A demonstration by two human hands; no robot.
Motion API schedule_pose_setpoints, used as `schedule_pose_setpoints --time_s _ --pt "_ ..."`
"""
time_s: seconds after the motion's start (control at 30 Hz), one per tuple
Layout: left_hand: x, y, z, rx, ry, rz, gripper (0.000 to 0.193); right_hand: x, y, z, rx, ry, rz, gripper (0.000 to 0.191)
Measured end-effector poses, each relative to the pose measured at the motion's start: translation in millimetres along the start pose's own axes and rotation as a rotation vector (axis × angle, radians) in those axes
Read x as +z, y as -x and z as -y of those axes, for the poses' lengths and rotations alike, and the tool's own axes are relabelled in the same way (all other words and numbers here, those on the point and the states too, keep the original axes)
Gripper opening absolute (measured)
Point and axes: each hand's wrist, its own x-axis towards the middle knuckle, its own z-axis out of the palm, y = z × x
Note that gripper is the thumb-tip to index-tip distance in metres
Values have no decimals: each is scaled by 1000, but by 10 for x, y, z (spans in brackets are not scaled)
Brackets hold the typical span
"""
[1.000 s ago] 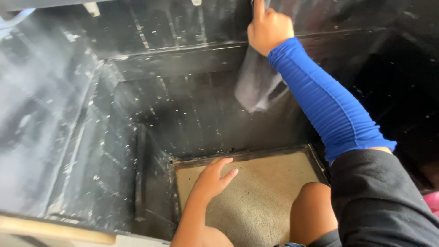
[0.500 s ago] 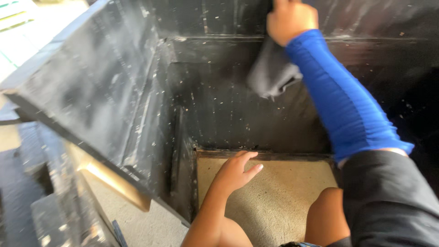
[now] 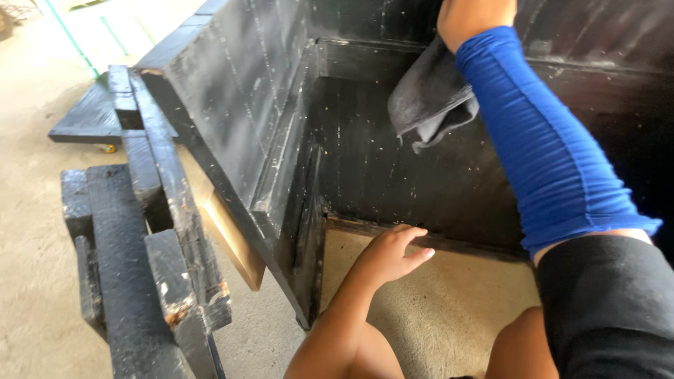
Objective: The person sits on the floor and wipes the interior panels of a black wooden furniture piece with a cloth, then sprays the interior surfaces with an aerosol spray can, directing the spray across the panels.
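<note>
Right hand: the right hand point(image 3: 472, 20), partly cut off by the top edge of the view, is closed on a grey cloth point(image 3: 430, 104) and presses it against the upper back wall of a black box point(image 3: 239, 119).
Cloth: it hangs down from that grip in loose folds, lying against the dark inner wall just beside the blue sleeve point(image 3: 544, 151) on the forearm.
Left hand: the left hand point(image 3: 390, 254) holds nothing; its fingers are spread a little and rest on the low black rail point(image 3: 463, 245) at the foot of the back wall.
Box: a big open form of black, paint-flecked panels, the left wall slanting outward, standing on the concrete floor point(image 3: 435, 316).
Inside: bare floor shows within the frame, by the person's knees.
Outside left: black timber pieces point(image 3: 133, 253) lie stacked on the floor beside the left wall.
</note>
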Motion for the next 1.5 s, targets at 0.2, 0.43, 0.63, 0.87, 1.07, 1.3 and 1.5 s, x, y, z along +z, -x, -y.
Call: schedule_pose_setpoints --time_s 0.2,0.43,0.63,0.87,1.07,1.3,1.5 --pt "-21 -87 85 18 11 -45 55 134 -250 777 -95 -105 -67 53" --pt "-98 -60 208 31 24 -69 57 46 -159 331 13 -94 -122 31" --pt "-198 -36 161 -65 10 30 62 293 -389 617 -61 -99 -128 21" --pt "-267 -39 150 -182 -9 75 64 176 -594 1089 -104 -232 -82 23" --pt "-197 -99 181 -153 -19 85 65 16 -523 1276 -239 -195 89 57" --pt "-131 -137 213 -120 -14 53 64 455 -853 1739 -149 -752 17 32" --pt "-111 -159 204 -90 -11 22 62 843 -738 1937 -96 -1249 113 54"
